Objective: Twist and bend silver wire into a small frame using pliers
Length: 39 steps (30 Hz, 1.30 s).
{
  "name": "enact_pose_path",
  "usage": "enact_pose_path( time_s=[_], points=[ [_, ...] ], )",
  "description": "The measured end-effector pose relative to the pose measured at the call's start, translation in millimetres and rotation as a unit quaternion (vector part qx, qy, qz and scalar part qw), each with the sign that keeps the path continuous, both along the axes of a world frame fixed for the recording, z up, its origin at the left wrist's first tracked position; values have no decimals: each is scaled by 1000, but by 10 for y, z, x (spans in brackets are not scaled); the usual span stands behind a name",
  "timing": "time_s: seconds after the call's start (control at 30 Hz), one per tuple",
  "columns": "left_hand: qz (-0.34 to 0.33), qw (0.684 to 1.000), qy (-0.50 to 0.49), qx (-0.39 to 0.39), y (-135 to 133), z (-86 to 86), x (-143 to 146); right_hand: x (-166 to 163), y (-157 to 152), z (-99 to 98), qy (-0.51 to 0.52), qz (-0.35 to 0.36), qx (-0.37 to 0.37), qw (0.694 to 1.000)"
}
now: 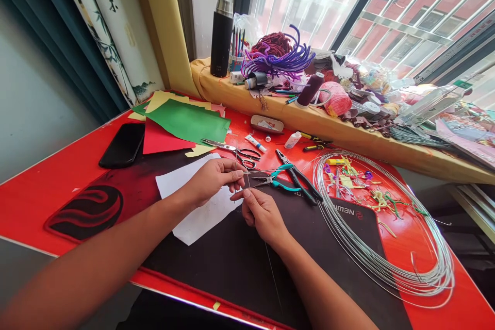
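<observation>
My left hand (214, 178) is closed, its thumb and fingers pinching thin metal wire (236, 152) above a sheet of white paper (197, 221). Just to the right, my right hand (263, 211) also pinches thin wire, and a long strand hangs from it toward the desk's front. The fingertips of both hands are close together, and the exact crossing of the wires is too fine to make out. Beyond my right hand lie teal-handled pliers (284, 179), black-handled pliers (303, 180) and scissors (247, 153).
A large coil of wire (436, 247) lies at the right around yarn scraps. Left are a black phone (121, 145) and coloured paper (189, 116). A glue tube (256, 143) and small white bottle (293, 139) sit behind. The crowded sill holds a black flask (221, 38) and purple cord (276, 62).
</observation>
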State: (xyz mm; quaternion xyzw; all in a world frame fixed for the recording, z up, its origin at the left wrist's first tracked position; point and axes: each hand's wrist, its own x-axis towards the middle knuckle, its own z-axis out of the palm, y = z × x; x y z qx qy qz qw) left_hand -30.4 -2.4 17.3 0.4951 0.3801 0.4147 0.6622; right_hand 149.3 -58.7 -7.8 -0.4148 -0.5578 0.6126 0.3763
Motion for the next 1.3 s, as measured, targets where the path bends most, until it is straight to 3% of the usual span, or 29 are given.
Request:
enact_pose_path(
  time_s=[0.4,1.0,1.3],
  points=[
    [11,1000,-7,-17,-6,-4,-7,0,14,-19,3,9,-8,1000],
    [25,998,44,47,17,13,-22,4,-25,20,-88,35,-1,995],
    [42,991,100,79,54,-81,-25,-53,-82,83,-222,29,100,970]
  ],
)
